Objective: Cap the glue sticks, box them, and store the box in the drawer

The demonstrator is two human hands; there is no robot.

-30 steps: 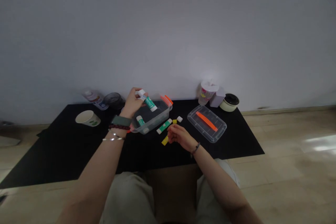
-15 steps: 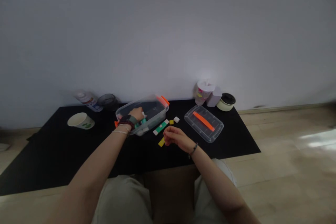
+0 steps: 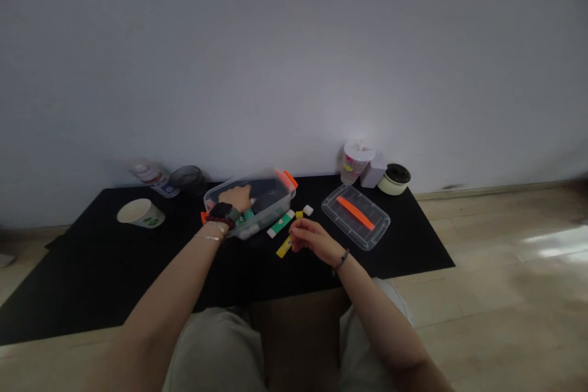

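My left hand (image 3: 236, 197) is down inside a clear plastic box (image 3: 275, 199) with orange clips, its fingers on green-and-white glue sticks (image 3: 245, 215) that lie in the box. Whether the fingers still grip one is hidden. My right hand (image 3: 310, 237) hovers over the black mat (image 3: 114, 263) with fingers curled loosely, nothing visible in them. Beside it lie a green glue stick (image 3: 280, 224), a yellow glue stick (image 3: 283, 247) and two small loose caps (image 3: 304, 212).
The box's clear lid (image 3: 356, 217) with an orange strip lies to the right. At the wall stand a paper cup (image 3: 139, 213), a lying bottle (image 3: 151, 174), a dark round tub (image 3: 187, 177), a tissue cup (image 3: 354, 161) and a small bowl (image 3: 395, 178). Wooden floor lies to the right.
My left hand came down from above the box with a green glue stick and now rests inside the box. My right hand stayed near the yellow stick.
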